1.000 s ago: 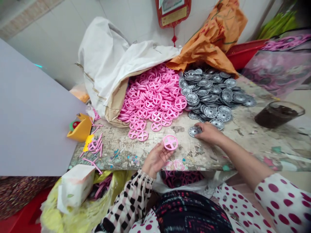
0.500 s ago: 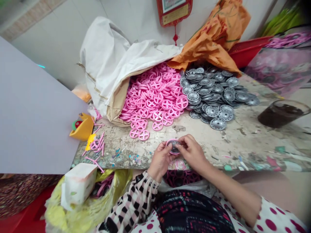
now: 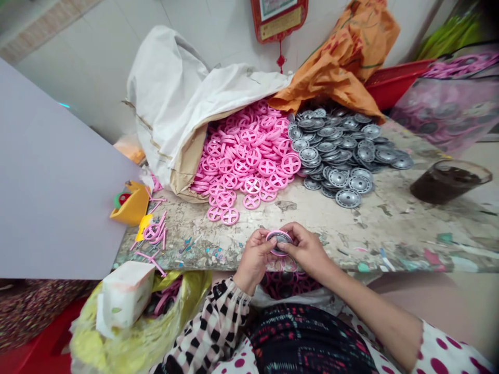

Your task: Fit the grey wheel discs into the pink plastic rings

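Grip, left hand (image 3: 249,262): lower centre of the frame, fingers and thumb closed on the left side of a pink ring (image 3: 278,231) with a grey disc (image 3: 279,239) lying against it.

Grip, right hand (image 3: 310,252): just right of the left hand, closed on the right side of the same two pieces. Both thumbs rest on the grey face.

Ring and disc: one of each, held together between the hands at lower centre, above the near edge of the table (image 3: 331,221); the pink rim shows around the grey. Whether the two are joined cannot be told.

Pink wheels (image 3: 249,150): a large heap, centre of the frame, spilling from the mouth of a white sack (image 3: 167,93); a few lie loose in front.

Grey discs (image 3: 346,145): a heap, right of centre, touching the pink heap, below an orange sack (image 3: 331,78).

Glass (image 3: 448,182): right of the frame, dark contents.

Yellow piece (image 3: 134,205): left of the frame, near pink scraps (image 3: 152,234).

White box (image 3: 128,291): lower left, on a yellow bag (image 3: 91,332).

Red hanging (image 3: 255,21): top centre, on the wall.
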A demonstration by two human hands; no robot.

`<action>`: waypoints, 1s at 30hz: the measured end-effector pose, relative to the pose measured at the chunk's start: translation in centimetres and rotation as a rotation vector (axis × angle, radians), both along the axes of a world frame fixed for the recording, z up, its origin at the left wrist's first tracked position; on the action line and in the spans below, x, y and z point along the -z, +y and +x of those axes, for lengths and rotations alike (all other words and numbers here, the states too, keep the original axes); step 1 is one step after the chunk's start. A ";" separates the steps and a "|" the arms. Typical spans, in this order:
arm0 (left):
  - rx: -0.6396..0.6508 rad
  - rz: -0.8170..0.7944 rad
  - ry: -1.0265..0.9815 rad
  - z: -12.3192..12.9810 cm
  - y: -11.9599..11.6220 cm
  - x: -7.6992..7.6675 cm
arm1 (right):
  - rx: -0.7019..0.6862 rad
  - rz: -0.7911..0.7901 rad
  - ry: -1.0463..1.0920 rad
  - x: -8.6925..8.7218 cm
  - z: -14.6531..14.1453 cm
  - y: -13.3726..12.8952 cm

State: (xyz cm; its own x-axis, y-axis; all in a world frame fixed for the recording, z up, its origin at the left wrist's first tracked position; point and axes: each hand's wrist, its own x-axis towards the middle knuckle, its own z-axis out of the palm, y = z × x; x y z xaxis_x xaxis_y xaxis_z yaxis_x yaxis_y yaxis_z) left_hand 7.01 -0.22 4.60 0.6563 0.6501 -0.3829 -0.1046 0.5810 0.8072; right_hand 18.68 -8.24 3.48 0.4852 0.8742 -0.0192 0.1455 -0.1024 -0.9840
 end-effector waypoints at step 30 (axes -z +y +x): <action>-0.005 1.412 1.045 -4.9 12.5 1.9 | -0.422 -0.126 -0.873 -0.4 0.3 -3.9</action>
State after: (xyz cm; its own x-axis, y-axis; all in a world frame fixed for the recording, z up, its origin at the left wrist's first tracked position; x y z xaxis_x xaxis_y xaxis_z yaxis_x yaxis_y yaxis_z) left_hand 2.15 12.27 2.67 0.5225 0.8279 0.2040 0.7408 -0.5592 0.3722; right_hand 19.00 -12.14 3.92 0.0204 0.9955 0.0929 0.8663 0.0288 -0.4987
